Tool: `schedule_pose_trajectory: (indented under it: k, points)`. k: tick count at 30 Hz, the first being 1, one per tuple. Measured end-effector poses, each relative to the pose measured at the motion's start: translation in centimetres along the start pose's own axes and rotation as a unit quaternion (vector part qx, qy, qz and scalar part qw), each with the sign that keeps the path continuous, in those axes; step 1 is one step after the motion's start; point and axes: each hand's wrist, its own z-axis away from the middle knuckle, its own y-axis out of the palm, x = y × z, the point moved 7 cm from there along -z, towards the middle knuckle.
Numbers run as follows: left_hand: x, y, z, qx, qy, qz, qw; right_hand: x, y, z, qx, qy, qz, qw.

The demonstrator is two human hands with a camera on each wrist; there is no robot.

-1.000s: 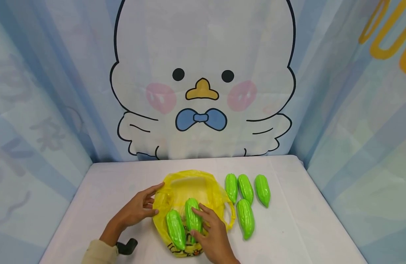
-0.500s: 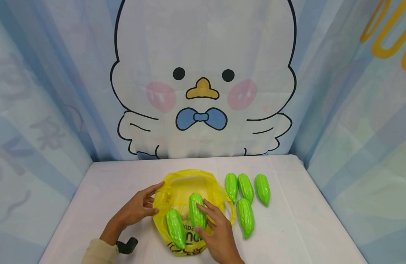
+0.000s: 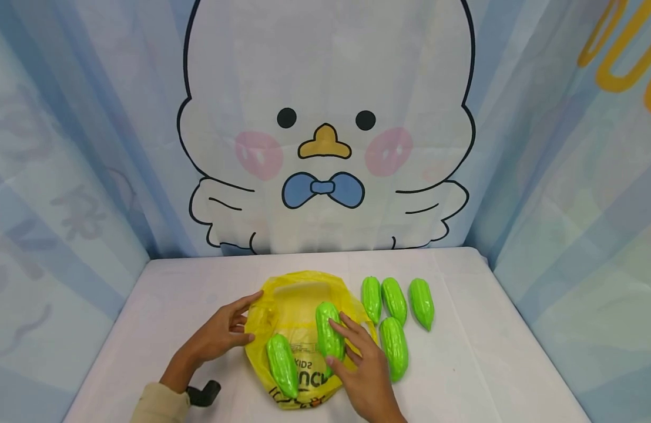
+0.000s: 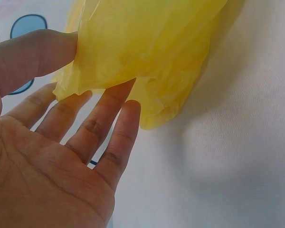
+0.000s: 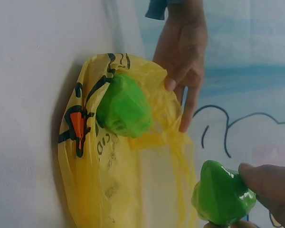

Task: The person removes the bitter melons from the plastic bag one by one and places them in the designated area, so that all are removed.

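Note:
A yellow plastic bag [image 3: 283,305] lies on the table with its mouth spread, dark print showing inside. At its left edge is my left hand [image 3: 222,332], thumb and fingers spread apart and touching the film; the left wrist view shows the fingers [image 4: 88,126] nearly straight. My right hand [image 3: 365,370] holds a glossy green toy bitter melon [image 3: 328,329] over the right part of the bag, thumb on one side and fingers on the other. Another toy bitter melon [image 3: 282,365] rests on the bag's left part; in the right wrist view, film partly covers this melon [image 5: 125,107].
Several more bitter melons [image 3: 422,304] lie on the white table [image 3: 479,352] to the right of the bag, the closest one [image 3: 393,346] just beyond my right hand. A cartoon-printed curtain [image 3: 325,223] hangs behind the table, with side curtains left and right.
My right hand has moved to the right and slightly away from me with the bitter melon, uncovering more of the bag's print. My left hand has stayed at the bag's edge.

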Motion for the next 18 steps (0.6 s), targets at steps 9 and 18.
schedule_pose_trajectory:
  k: [9,18]
  points:
    - [0.1,0.0,-0.1,0.0,0.002,-0.003,1.0,-0.2,-2.7,0.0,-0.049,0.01,0.013,0.9987]
    - [0.0,0.0,-0.1,0.002,0.005,-0.005,1.0,-1.4,-5.7,0.5,-0.084,0.015,0.041,0.9955]
